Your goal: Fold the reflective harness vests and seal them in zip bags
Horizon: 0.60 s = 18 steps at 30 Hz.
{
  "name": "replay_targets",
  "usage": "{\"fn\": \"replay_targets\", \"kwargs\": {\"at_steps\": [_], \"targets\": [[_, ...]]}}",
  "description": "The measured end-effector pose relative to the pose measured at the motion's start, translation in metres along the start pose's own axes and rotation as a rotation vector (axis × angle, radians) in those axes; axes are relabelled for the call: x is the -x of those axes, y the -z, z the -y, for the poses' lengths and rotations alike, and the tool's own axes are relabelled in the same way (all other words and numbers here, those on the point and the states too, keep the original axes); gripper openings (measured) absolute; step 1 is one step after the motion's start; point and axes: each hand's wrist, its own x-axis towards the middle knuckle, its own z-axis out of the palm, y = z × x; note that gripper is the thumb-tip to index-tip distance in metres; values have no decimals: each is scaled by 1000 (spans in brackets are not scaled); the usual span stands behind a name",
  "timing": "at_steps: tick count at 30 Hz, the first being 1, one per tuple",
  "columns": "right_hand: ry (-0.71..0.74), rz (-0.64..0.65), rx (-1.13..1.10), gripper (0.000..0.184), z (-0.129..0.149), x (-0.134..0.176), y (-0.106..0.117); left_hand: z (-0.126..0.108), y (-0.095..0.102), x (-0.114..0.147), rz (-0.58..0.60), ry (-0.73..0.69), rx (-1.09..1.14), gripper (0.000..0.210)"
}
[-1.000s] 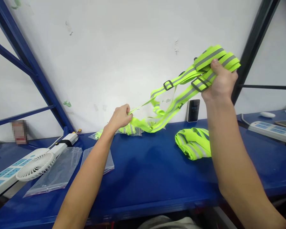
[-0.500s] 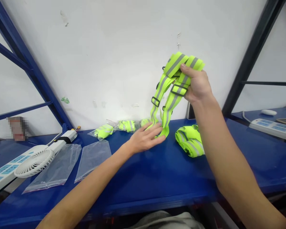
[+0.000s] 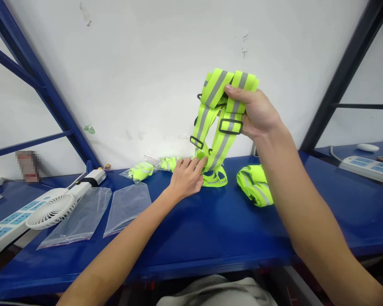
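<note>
The right hand (image 3: 263, 112) has its fingers clamped on the upper folds of a fluorescent yellow-green webbing harness with grey stripes and black plastic buckles (image 3: 216, 89), whose straps hang below those fingers over the glossy blue desk (image 3: 207, 229). At the lower straps, the left hand (image 3: 187, 177) has its fingers bent close together (whether they grip, I cannot tell). Right of the left fingers sits a rolled yellow-green striped webbing bundle (image 3: 253, 185); left of them lies a flat clear plastic bag (image 3: 127, 206).
</note>
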Motion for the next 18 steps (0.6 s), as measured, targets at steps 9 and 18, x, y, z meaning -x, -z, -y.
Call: {"fn": "replay_targets", "kwargs": {"at_steps": [9,18], "targets": [[67,-219,69,21,-34,-20,27,-2,10,4,-293,-217,119,12],[-121,-455,49,12,-86,-40,48,-46,36,4,-79,-405,597,14]]}}
